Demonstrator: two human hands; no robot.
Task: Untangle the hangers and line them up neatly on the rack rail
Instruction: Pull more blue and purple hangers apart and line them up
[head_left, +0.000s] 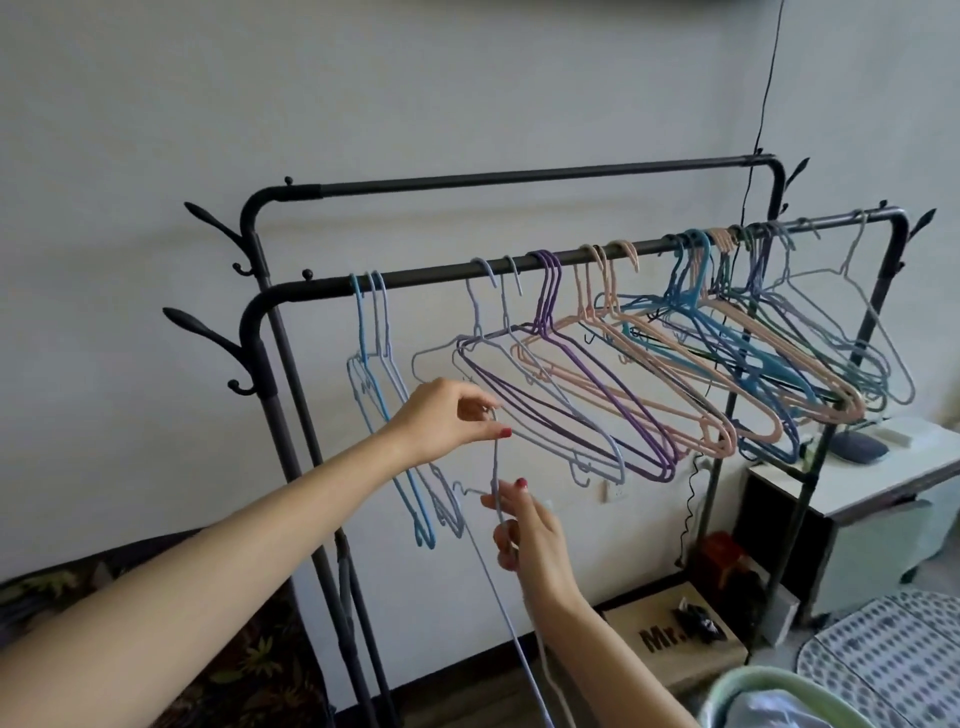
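Head view of a black two-rail clothes rack against a pale wall. The left hand (445, 415) is raised below the front rail (571, 260), its thumb and forefinger pinched together on the hook end of a pale lavender hanger (496, 483), which is off the rail. The right hand (524, 535) is directly beneath the left fingers, its fingers curled around the same hanger's neck; the wire's long arm runs down from the right fingers toward the lower edge of the view.

Just behind the left wrist, three light blue hangers (374, 374) hang close together near the rail's left end. Above and to the right of the left fingertips hang lavender, then purple hangers (587, 395), then pink hangers (665, 374), tilted and overlapping. Farthest from the fingers, at the rail's right end, blue, pink, green and grey hangers (779, 353) are crowded together; how they interlock probably cannot be resolved.

Below and right of the right hand, a cardboard box (675, 639) lettered "Mr." sits on the floor, with a white cabinet (852, 499) beyond it.
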